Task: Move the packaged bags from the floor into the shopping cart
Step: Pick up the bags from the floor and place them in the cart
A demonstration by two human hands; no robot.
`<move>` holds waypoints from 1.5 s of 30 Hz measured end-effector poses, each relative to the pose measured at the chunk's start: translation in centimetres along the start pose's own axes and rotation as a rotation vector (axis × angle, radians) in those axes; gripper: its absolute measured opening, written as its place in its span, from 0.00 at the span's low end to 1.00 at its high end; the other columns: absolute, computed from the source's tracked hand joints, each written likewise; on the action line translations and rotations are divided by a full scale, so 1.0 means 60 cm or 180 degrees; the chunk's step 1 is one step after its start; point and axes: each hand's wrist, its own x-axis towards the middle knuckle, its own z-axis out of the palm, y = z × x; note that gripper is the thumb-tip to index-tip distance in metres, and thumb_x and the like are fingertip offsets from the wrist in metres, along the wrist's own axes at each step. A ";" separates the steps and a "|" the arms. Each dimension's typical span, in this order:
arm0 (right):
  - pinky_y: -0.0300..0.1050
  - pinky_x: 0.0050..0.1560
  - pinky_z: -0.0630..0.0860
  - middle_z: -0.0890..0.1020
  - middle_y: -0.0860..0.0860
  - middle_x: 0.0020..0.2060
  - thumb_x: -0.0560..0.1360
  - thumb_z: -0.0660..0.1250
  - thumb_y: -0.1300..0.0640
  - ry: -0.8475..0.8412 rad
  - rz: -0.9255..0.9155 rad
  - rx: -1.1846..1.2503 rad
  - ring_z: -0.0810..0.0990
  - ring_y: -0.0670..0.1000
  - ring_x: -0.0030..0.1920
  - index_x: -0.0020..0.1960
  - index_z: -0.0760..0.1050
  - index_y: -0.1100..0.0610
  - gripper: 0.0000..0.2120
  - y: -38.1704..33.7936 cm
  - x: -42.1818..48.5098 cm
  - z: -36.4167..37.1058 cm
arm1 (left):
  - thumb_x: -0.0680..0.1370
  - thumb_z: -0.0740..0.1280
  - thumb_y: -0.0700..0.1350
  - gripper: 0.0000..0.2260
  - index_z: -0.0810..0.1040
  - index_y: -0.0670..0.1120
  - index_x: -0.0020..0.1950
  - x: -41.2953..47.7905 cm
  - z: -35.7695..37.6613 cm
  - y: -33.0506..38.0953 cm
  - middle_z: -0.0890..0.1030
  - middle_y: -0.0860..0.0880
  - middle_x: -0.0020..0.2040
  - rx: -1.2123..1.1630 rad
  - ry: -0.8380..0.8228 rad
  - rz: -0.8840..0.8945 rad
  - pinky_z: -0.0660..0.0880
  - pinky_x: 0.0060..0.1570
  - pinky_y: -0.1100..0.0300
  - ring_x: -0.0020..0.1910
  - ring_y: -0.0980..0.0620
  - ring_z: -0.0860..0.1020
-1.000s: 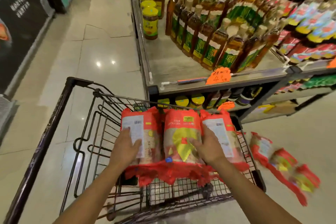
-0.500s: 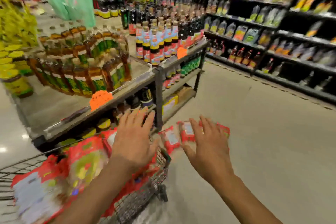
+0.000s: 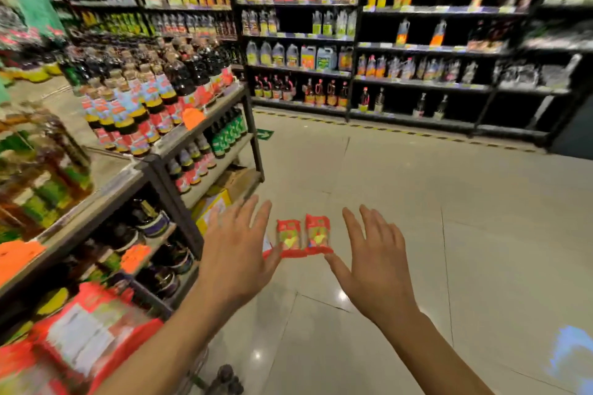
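Two red bags (image 3: 303, 237) lie side by side on the pale tiled floor (image 3: 417, 202), a little below the middle of the frame. Each is a flat rectangular packet with a red top band, a red crimped bottom edge and a see-through middle panel showing greenish-yellow contents with a yellow mark on it. The two touch along their long edges. A sliver of a third red packet edge peeks out just left of them, mostly hidden behind the left hand.

The left hand (image 3: 236, 253) reaches forward from the lower left, palm down, fingers spread wide and holding nothing; it overlaps the left bag's lower corner in the picture, though whether it touches cannot be told. The right hand (image 3: 372, 261) reaches in from the lower right, also flat, spread wide and empty, its thumb tip just beside the right bag's bottom corner.

In the lower left corner more red bags (image 3: 86, 333) with white labels sit piled and blurred in the shopping cart (image 3: 195, 375), of which only a bit of wire and a dark wheel (image 3: 226, 378) show. A low shelf (image 3: 205, 125) of bottles fills the left side, and tall dark shelves (image 3: 401, 42) of bottles run across the top.
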 end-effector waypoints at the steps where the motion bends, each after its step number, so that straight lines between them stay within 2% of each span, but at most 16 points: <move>1: 0.62 0.71 0.66 0.71 0.58 0.73 0.75 0.61 0.36 0.0024 -0.0015 0.0031 0.68 0.61 0.73 0.76 0.64 0.52 0.34 0.003 0.017 0.006 | 0.74 0.59 0.62 0.32 0.75 0.44 0.71 0.014 0.007 0.001 0.78 0.40 0.70 -0.0001 -0.0006 -0.0015 0.67 0.70 0.36 0.68 0.38 0.76; 5: 0.60 0.72 0.64 0.71 0.58 0.73 0.76 0.60 0.37 0.0013 -0.0100 0.0096 0.68 0.60 0.73 0.76 0.66 0.52 0.32 0.007 0.098 0.051 | 0.75 0.57 0.63 0.33 0.73 0.45 0.74 0.080 0.047 -0.016 0.76 0.42 0.72 -0.0011 0.0032 -0.0145 0.65 0.73 0.38 0.72 0.40 0.74; 9: 0.60 0.73 0.61 0.68 0.57 0.75 0.76 0.60 0.36 -0.0231 -0.0205 -0.0018 0.65 0.59 0.75 0.77 0.62 0.51 0.34 0.006 0.206 0.113 | 0.76 0.63 0.62 0.33 0.72 0.44 0.74 0.179 0.121 -0.070 0.76 0.41 0.72 0.0046 0.0108 -0.0163 0.67 0.71 0.35 0.71 0.39 0.74; 13: 0.59 0.77 0.54 0.61 0.56 0.79 0.78 0.58 0.35 -0.0620 -0.0185 -0.0209 0.57 0.58 0.79 0.80 0.55 0.49 0.35 0.017 0.334 0.171 | 0.75 0.60 0.62 0.33 0.72 0.44 0.75 0.308 0.200 -0.121 0.75 0.41 0.73 -0.0089 -0.0279 -0.0286 0.67 0.70 0.35 0.71 0.38 0.72; 17: 0.61 0.75 0.59 0.66 0.59 0.77 0.76 0.57 0.36 -0.0671 -0.0193 -0.0364 0.63 0.61 0.77 0.79 0.61 0.52 0.36 0.035 0.470 0.234 | 0.74 0.64 0.59 0.32 0.73 0.42 0.73 0.432 0.286 -0.163 0.75 0.39 0.72 -0.0289 -0.0314 -0.0374 0.68 0.68 0.34 0.69 0.35 0.73; 22: 0.60 0.76 0.55 0.62 0.59 0.78 0.78 0.57 0.36 -0.1036 -0.0212 -0.0410 0.58 0.61 0.78 0.80 0.57 0.52 0.35 0.083 0.613 0.343 | 0.76 0.63 0.59 0.32 0.71 0.41 0.75 0.575 0.386 -0.189 0.74 0.38 0.73 -0.0211 -0.0495 -0.0354 0.65 0.71 0.34 0.70 0.35 0.72; 24: 0.60 0.77 0.54 0.61 0.58 0.79 0.78 0.56 0.36 -0.1187 -0.0216 -0.0401 0.57 0.61 0.79 0.80 0.55 0.52 0.36 0.107 0.675 0.400 | 0.76 0.60 0.59 0.32 0.72 0.41 0.74 0.635 0.439 -0.190 0.75 0.37 0.72 -0.0218 -0.0612 -0.0371 0.66 0.70 0.35 0.69 0.35 0.74; 26: 0.60 0.77 0.55 0.62 0.58 0.79 0.78 0.57 0.36 -0.1267 -0.0194 -0.0393 0.58 0.61 0.79 0.80 0.55 0.52 0.36 0.137 0.733 0.466 | 0.76 0.62 0.58 0.31 0.73 0.41 0.74 0.687 0.505 -0.192 0.75 0.37 0.71 -0.0235 -0.0755 -0.0427 0.68 0.70 0.35 0.69 0.34 0.74; 29: 0.60 0.76 0.57 0.63 0.58 0.78 0.78 0.56 0.35 -0.1594 -0.0094 -0.0313 0.59 0.61 0.78 0.80 0.56 0.52 0.37 0.197 0.825 0.607 | 0.74 0.67 0.57 0.33 0.71 0.41 0.75 0.766 0.644 -0.190 0.74 0.37 0.73 -0.0316 -0.0980 -0.0583 0.68 0.70 0.36 0.71 0.34 0.72; 33: 0.61 0.70 0.66 0.70 0.60 0.74 0.76 0.58 0.35 -0.1882 0.0031 -0.0181 0.68 0.62 0.74 0.79 0.60 0.54 0.37 0.286 0.911 0.827 | 0.73 0.71 0.56 0.35 0.70 0.42 0.76 0.849 0.872 -0.184 0.72 0.37 0.75 -0.0378 -0.1060 -0.0729 0.69 0.70 0.37 0.72 0.34 0.72; 35: 0.60 0.66 0.71 0.74 0.61 0.70 0.75 0.54 0.34 -0.2141 0.0131 -0.0060 0.73 0.62 0.69 0.79 0.60 0.55 0.39 0.333 0.934 0.962 | 0.74 0.70 0.56 0.35 0.69 0.42 0.76 0.873 1.020 -0.184 0.70 0.38 0.76 -0.0398 -0.1069 -0.0812 0.67 0.71 0.38 0.72 0.35 0.71; 37: 0.57 0.63 0.73 0.75 0.59 0.69 0.76 0.56 0.34 -0.2370 0.0339 0.0102 0.75 0.61 0.67 0.79 0.59 0.55 0.38 0.377 0.937 1.096 | 0.74 0.70 0.56 0.34 0.69 0.41 0.76 0.871 1.176 -0.185 0.69 0.37 0.77 -0.0536 -0.1118 -0.0989 0.67 0.70 0.40 0.73 0.34 0.71; 39: 0.55 0.64 0.71 0.74 0.56 0.71 0.77 0.63 0.37 -0.2607 0.0643 0.0373 0.73 0.60 0.68 0.80 0.57 0.54 0.38 0.415 0.925 1.227 | 0.73 0.67 0.57 0.35 0.70 0.39 0.76 0.850 1.326 -0.186 0.71 0.35 0.75 -0.0833 -0.1169 -0.1304 0.70 0.69 0.41 0.71 0.33 0.73; 41: 0.52 0.65 0.69 0.72 0.57 0.73 0.77 0.68 0.42 -0.2810 0.1204 0.0826 0.71 0.59 0.71 0.79 0.57 0.55 0.38 0.452 0.909 1.356 | 0.71 0.64 0.58 0.39 0.68 0.37 0.77 0.816 1.476 -0.191 0.71 0.35 0.75 -0.1385 -0.1341 -0.1873 0.70 0.70 0.42 0.71 0.34 0.73; 43: 0.46 0.58 0.69 0.73 0.60 0.71 0.76 0.71 0.48 -0.2969 0.1825 0.1210 0.74 0.59 0.68 0.78 0.59 0.58 0.36 0.486 0.888 1.476 | 0.68 0.64 0.60 0.41 0.66 0.42 0.78 0.777 1.624 -0.201 0.71 0.39 0.75 -0.2009 -0.1911 -0.2561 0.68 0.72 0.45 0.72 0.37 0.71; 45: 0.45 0.55 0.69 0.75 0.60 0.69 0.74 0.74 0.47 -0.2949 0.2302 0.1515 0.77 0.59 0.62 0.77 0.60 0.57 0.39 0.511 0.865 1.578 | 0.65 0.63 0.64 0.40 0.69 0.44 0.73 0.735 1.754 -0.215 0.75 0.40 0.69 -0.2229 -0.2204 -0.2981 0.71 0.68 0.44 0.68 0.37 0.74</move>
